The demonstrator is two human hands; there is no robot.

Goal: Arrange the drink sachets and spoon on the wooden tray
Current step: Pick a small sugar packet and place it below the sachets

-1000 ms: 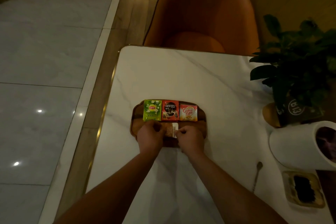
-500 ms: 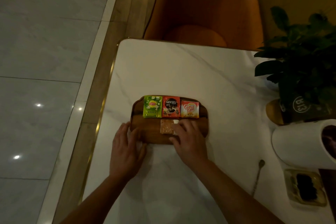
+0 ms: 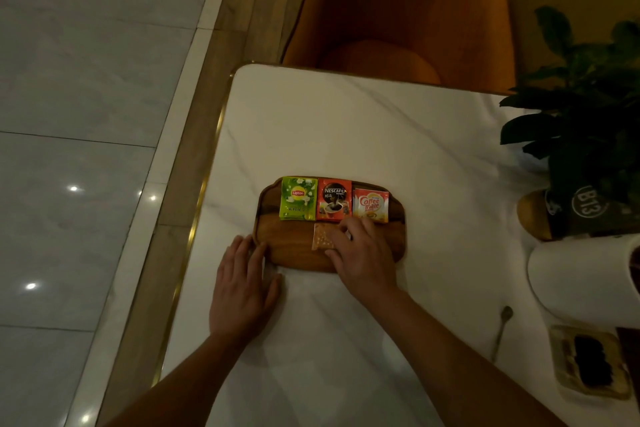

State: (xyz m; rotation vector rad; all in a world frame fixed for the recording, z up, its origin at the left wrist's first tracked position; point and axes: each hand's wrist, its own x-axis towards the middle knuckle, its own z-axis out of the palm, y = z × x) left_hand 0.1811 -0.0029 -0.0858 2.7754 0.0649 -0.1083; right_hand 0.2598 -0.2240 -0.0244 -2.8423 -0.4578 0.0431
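At 8 o'clock of the wooden tray point(image 3: 294, 253): left hand point(image 3: 242, 291) has released the tan sachet point(image 3: 322, 236), lies flat on the table point(image 3: 346, 132), fingers straight | right hand point(image 3: 363, 260) still presses it, fingers nearly flat, at 6 o'clock of the three-sachet row point(image 3: 333, 199) | spoon point(image 3: 501, 333) at 4 o'clock, off-tray, remains to place.

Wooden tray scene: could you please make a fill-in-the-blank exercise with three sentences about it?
1. On the wooden tray, the Nescafe sachet lies ____ the Lipton sachet and the Coffee mate sachet.
2. The spoon lies on the white table, not yet on the ____.
3. The right hand touches the small sachet, while the left hand holds ____.
Missing words: between; tray; nothing.
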